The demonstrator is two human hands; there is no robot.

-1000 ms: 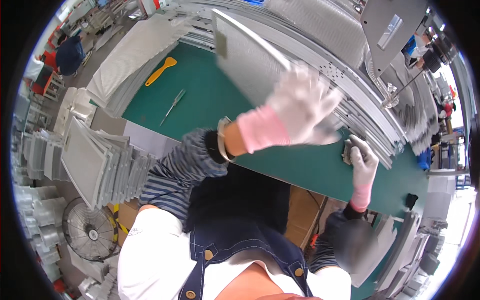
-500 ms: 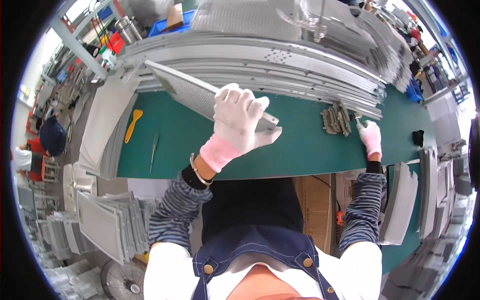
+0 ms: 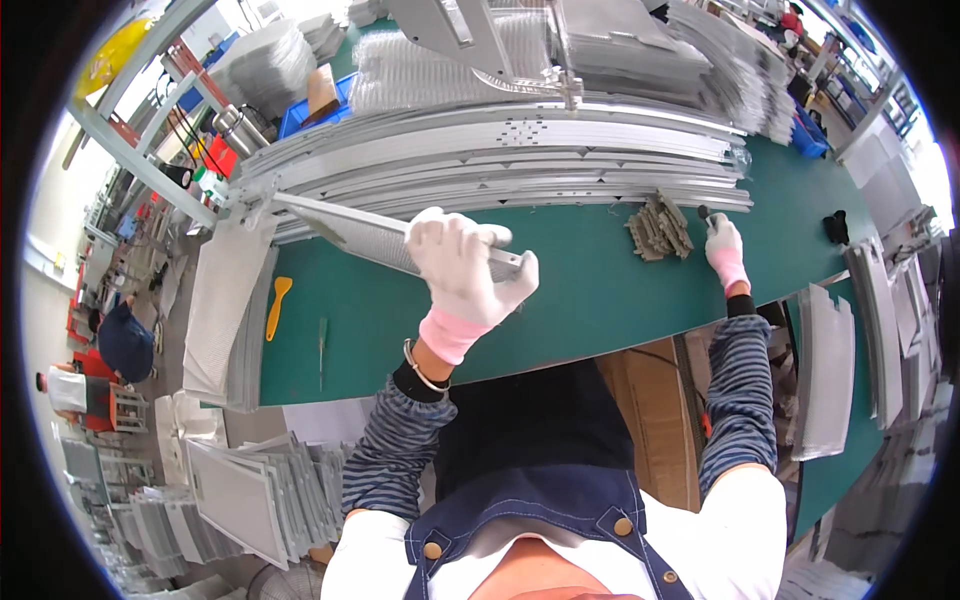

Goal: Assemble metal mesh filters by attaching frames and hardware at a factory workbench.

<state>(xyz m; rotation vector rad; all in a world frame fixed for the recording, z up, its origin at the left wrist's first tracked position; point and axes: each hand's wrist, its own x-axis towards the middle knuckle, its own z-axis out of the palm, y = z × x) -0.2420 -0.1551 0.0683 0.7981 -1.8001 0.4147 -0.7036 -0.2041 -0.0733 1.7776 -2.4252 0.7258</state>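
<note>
My left hand point(image 3: 462, 268), in a white glove with a pink cuff, is closed on the right end of a grey framed mesh panel point(image 3: 368, 243). The panel slants over the green bench, its far left end by the stacked metal bars. Off to the right, my right hand point(image 3: 726, 248), gloved alike, has its fingers closed round a small dark-ended tool point(image 3: 704, 213) whose kind I cannot make out. Just left of that hand lies a heap of small grey metal strips point(image 3: 660, 229) on the bench.
Long metal profiles point(image 3: 430, 133) line the bench's back. A yellow scraper point(image 3: 279, 308) and a thin screwdriver-like tool point(image 3: 322, 352) lie at left, beside stacked sheets point(image 3: 222, 318). More framed panels point(image 3: 240, 500) stand below left. A black object point(image 3: 835, 228) sits at right.
My view has shifted and turned. The panel has tipped flatter, its far left end lower against the bars. The tool's dark end now shows more plainly beyond my right fingers.
</note>
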